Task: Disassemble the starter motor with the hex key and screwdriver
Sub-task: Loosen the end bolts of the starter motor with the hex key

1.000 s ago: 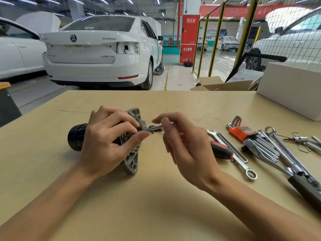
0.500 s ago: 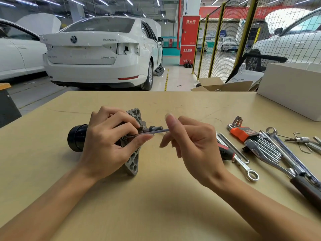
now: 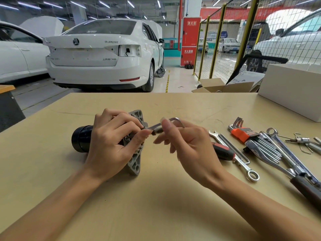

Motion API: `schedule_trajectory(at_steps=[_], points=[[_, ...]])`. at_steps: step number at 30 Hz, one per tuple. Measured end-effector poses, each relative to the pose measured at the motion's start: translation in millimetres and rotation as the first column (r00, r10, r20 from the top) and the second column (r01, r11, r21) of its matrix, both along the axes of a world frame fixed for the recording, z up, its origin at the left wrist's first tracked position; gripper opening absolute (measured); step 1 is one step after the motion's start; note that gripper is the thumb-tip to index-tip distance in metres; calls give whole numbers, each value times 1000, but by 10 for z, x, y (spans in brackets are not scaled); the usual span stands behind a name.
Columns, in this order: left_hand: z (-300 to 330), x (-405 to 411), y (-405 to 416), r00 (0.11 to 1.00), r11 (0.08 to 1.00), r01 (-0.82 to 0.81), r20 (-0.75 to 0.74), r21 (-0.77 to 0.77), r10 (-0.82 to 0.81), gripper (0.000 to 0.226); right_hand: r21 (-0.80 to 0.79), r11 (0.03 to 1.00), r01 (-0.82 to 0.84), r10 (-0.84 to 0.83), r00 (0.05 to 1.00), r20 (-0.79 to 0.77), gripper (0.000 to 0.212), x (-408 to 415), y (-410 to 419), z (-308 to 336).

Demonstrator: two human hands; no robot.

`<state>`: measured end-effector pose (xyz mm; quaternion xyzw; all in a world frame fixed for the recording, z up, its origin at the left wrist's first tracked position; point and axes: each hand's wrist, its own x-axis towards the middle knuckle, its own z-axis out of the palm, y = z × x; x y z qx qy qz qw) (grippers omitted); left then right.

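The starter motor (image 3: 81, 140), a black cylinder with a grey cast flange (image 3: 134, 164), lies on its side on the tan table (image 3: 156, 206). My left hand (image 3: 111, 145) grips the motor at the flange, fingertips by the bolt. A silver hex key (image 3: 172, 120) runs from the flange to the right, its bent end up. My right hand (image 3: 187, 145) holds the hex key between thumb and fingers. A red-and-black screwdriver (image 3: 224, 152) lies on the table behind my right hand, its shaft hidden.
Right of my hands lie a combination wrench (image 3: 243, 166), an orange hex key set (image 3: 243, 134), more wrenches and a ratchet handle (image 3: 305, 185). A white box (image 3: 291, 87) stands at the far right. White cars and a yellow mesh fence are beyond the table.
My right hand has turned the hex key, so its bent end now points upward above my fingers. My left hand and the motor have stayed in place.
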<state>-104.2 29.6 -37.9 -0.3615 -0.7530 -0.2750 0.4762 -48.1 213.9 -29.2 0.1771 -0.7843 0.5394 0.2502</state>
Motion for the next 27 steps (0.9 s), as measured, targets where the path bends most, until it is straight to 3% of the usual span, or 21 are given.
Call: schedule_trajectory(at_steps=[5, 12, 17, 23, 27], points=[[-7, -13, -6, 1000, 1000, -1, -8, -5, 1, 41, -156, 985, -73, 90, 990, 107, 67, -2, 9, 40], [-14, -23, -9, 1000, 1000, -19, -23, 0, 19, 39, -125, 991, -56, 75, 985, 155, 78, 18, 3, 29], [-22, -27, -11, 999, 1000, -24, -37, -9, 23, 39, -87, 982, -168, 176, 980, 93, 69, 60, -50, -22], [-11, -28, -16, 999, 1000, -28, -32, -13, 27, 39, -203, 974, -98, 102, 995, 6, 64, 25, -27, 17], [-3, -28, -20, 999, 1000, -24, -37, -20, 23, 40, -216, 972, -90, 101, 994, 37, 59, 6, -5, 11]])
